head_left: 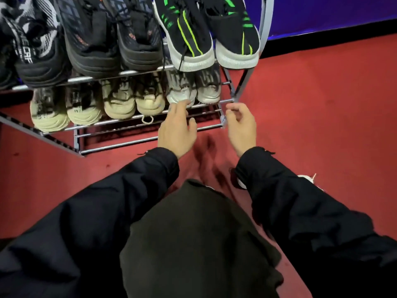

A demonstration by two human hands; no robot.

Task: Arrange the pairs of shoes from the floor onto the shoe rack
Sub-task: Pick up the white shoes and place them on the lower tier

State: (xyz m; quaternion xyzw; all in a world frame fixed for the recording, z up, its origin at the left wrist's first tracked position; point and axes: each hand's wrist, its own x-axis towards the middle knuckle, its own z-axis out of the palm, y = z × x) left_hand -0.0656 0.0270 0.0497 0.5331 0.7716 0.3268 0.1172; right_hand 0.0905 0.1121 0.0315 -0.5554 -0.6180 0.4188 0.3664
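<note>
A metal shoe rack (120,139) stands on the red floor. Its upper tier holds a black-and-green pair (206,33), a black pair (113,35) and a black-and-white shoe (34,46). The lower tier holds two cream pairs (51,108) (133,100) and a grey-white pair (193,89) at the right end. My left hand (177,125) hovers with fingers apart, its fingertips at the heel of the grey-white pair. My right hand (241,124) is loosely curled with nothing in it, just off the rack's right corner. A white shoe tip (306,178) peeks from behind my right sleeve.
Red carpet (322,115) spreads to the right of the rack. A blue wall with a black baseboard (322,33) runs behind. My dark-clothed knee (193,233) fills the lower centre.
</note>
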